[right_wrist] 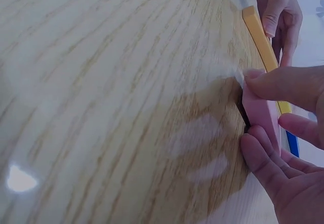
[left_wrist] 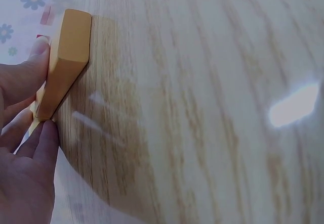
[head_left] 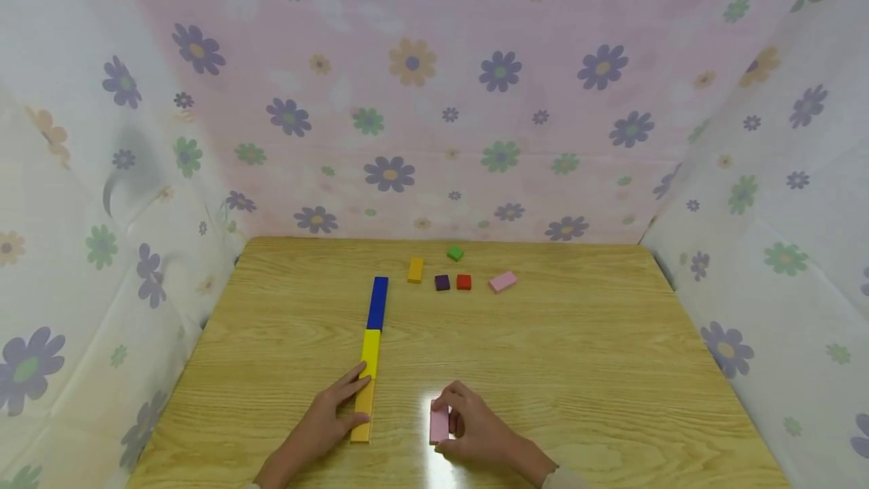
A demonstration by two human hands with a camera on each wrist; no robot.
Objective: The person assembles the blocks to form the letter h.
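A row of blocks runs away from me on the table: an orange block [head_left: 363, 413] nearest, a yellow block [head_left: 371, 345] in the middle and a blue block [head_left: 377, 303] at the far end. My left hand [head_left: 327, 419] rests against the row, its thumb on the orange block and its fingertips around the joint with the yellow one. To the right, my right hand [head_left: 475, 425] grips a pink block [head_left: 439, 424], thumb at the near end and index finger at the far end. The pink block stands apart from the row, roughly parallel to it.
Toward the back lie a second orange block [head_left: 416, 270], a green block [head_left: 455, 253], a dark purple block [head_left: 442, 282], a red block [head_left: 464, 282] and another pink block [head_left: 503, 282]. Flowered cloth [head_left: 448, 96] walls the wooden table [head_left: 577, 368] at the back and sides.
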